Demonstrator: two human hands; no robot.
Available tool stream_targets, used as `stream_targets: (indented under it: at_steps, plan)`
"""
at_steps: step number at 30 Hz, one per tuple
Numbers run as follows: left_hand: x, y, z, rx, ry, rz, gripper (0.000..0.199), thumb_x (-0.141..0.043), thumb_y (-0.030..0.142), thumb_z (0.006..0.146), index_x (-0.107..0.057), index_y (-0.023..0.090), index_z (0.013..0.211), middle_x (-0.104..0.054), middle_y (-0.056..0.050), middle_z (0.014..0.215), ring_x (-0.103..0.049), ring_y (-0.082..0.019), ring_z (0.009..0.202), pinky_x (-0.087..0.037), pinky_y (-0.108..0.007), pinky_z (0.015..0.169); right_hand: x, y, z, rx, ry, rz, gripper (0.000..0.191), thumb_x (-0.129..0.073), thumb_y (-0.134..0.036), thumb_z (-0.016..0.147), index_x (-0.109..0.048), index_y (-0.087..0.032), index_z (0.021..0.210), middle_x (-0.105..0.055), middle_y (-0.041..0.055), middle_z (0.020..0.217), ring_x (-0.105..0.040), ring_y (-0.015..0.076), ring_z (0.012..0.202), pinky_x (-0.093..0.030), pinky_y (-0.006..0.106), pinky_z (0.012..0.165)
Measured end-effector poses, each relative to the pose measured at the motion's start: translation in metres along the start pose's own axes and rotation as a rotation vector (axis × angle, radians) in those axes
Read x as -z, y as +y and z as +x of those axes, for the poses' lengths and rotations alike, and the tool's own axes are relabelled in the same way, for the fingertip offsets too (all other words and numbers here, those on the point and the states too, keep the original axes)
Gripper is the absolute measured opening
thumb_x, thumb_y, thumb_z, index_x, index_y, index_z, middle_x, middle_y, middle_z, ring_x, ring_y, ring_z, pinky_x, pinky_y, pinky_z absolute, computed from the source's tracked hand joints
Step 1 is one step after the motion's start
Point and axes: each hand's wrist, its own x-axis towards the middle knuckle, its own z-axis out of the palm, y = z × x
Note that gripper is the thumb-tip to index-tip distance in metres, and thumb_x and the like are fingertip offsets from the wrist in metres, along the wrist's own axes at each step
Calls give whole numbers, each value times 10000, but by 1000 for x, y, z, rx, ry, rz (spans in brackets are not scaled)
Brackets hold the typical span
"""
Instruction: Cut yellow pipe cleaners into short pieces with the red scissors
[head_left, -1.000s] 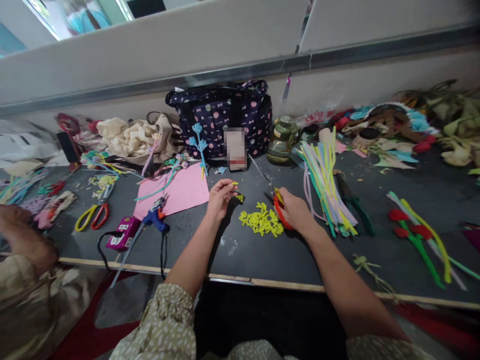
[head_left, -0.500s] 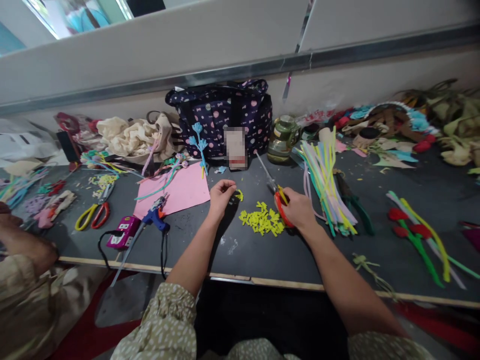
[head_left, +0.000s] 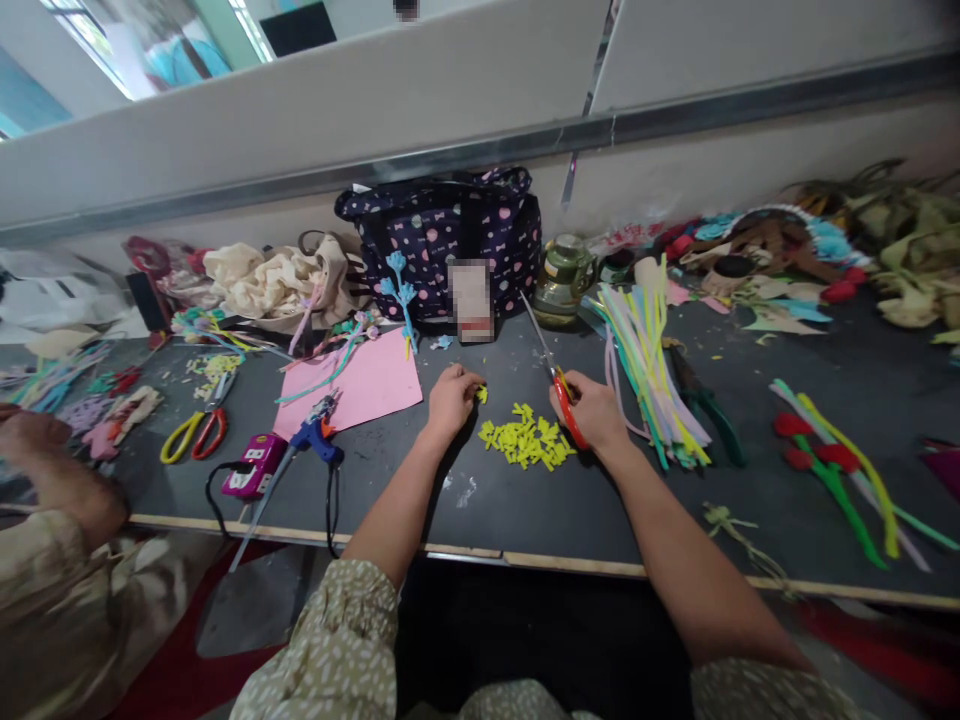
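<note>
My right hand (head_left: 592, 408) is wrapped round the handles of a pair of scissors (head_left: 561, 385) with red and yellow grips. Their long blades point up and away, toward the bag, and look closed. My left hand (head_left: 454, 400) is low over the table, fingertips drawn together against a few small yellow cut pieces (head_left: 482, 395). Whether one of these is pinched is hidden by the fingers. Between my hands lies a loose pile of short yellow cut pieces (head_left: 525, 438), apart from the left hand and close to the right.
A dark patterned bag (head_left: 442, 235) and a green jar (head_left: 564, 280) stand behind. Right is a bundle of pastel pipe cleaners (head_left: 652, 370) beside green-handled pliers (head_left: 705, 405). Left are pink paper (head_left: 375, 380), a blue glue gun (head_left: 319, 432), other scissors (head_left: 195, 432) and a co-worker's arm (head_left: 60, 470).
My left hand has come down and slightly right onto the few separate yellow pieces. My right hand still holds the scissors, their blades turned a little more upright. The view has shifted slightly.
</note>
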Motion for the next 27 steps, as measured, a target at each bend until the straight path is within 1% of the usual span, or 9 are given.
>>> stream_targets:
  at_steps: [7,11,14,16,18,20,23,25,27]
  plan:
    - [2,3,1,21,-25,60,177,-523,154,849,-687,220,863,-578,-68,881,-550,-213,871,-416,-306,751,1,-1,1,-53,-48,83,220,-512,-392,824,-548,-210,706,-500,-39,541,-454,111,483,-312,222,501]
    - [2,6,1,48,8,-8,152,-528,131,835,-654,209,804,-586,-69,885,-549,-201,827,-409,-300,720,2,-1,1,-76,-39,111,211,-525,-381,818,-557,-205,706,-526,-32,547,-494,116,489,-333,221,504]
    - [3,8,1,112,108,-194,99,-563,143,813,-636,203,781,-597,-41,826,-540,-173,753,-406,-281,694,1,2,0,-62,-45,128,144,-526,-331,803,-574,-205,753,-566,-23,579,-542,131,517,-376,230,528]
    - [3,10,1,193,176,-388,56,-588,185,808,-630,199,774,-594,-15,747,-522,-147,679,-400,-261,653,-3,6,-1,-69,-53,132,103,-519,-290,788,-574,-207,813,-600,-12,609,-586,152,549,-423,251,568]
    - [3,13,1,283,214,-621,57,-621,244,799,-629,195,772,-594,2,702,-502,-119,613,-386,-237,592,-7,9,-2,-98,-64,180,132,-491,-263,790,-555,-207,891,-636,4,654,-629,171,587,-468,280,616]
    - [3,16,1,350,232,-840,122,-676,302,768,-635,187,763,-612,0,706,-501,-98,585,-375,-216,546,-11,13,-1,-108,-66,283,187,-444,-243,803,-517,-206,971,-676,34,765,-666,179,666,-501,303,663]
    - [5,21,1,406,236,-1061,218,-758,352,702,-643,172,745,-641,-15,726,-529,-83,586,-383,-195,519,-12,15,2,-33,-55,339,285,-422,-195,764,-475,-210,1044,-682,91,996,-678,197,863,-517,342,754]
    - [6,23,1,440,220,-1159,251,-785,355,676,-644,161,752,-660,-26,744,-555,-80,597,-402,-185,519,-8,14,4,20,-74,279,304,-441,-181,738,-480,-209,1038,-671,99,1026,-666,208,897,-509,359,783]
    - [7,24,1,487,197,-1249,266,-799,336,661,-645,148,771,-684,-43,778,-585,-80,614,-431,-181,536,-3,9,5,49,-107,185,271,-464,-202,749,-505,-204,1018,-670,83,953,-655,210,834,-500,349,751]
